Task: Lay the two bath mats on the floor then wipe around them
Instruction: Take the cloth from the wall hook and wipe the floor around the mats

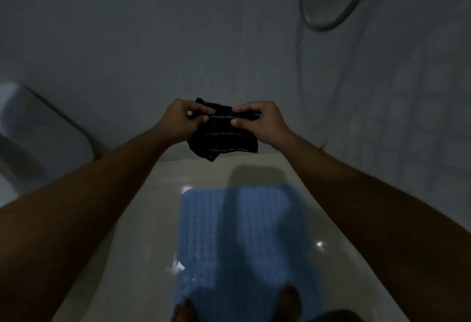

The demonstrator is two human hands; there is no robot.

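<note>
Head view: cloth (224,130) between both hands' fingertips (204,118).

Both arms reach forward, left hand (182,120) and right hand (262,121) close together (each grip pinched).

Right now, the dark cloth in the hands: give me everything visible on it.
The dark cloth is a small, thin piece of black or navy fabric with pale stripes crossing it. It is held up in the air in front of the wall, above the far end of the blue bath mat, touching nothing but the hands. The left hand and right hand pinch its top edge with their fingers; the rest hangs limp and crumpled, lower corners drooping. The picture is dim, so its weave is unclear.
</note>
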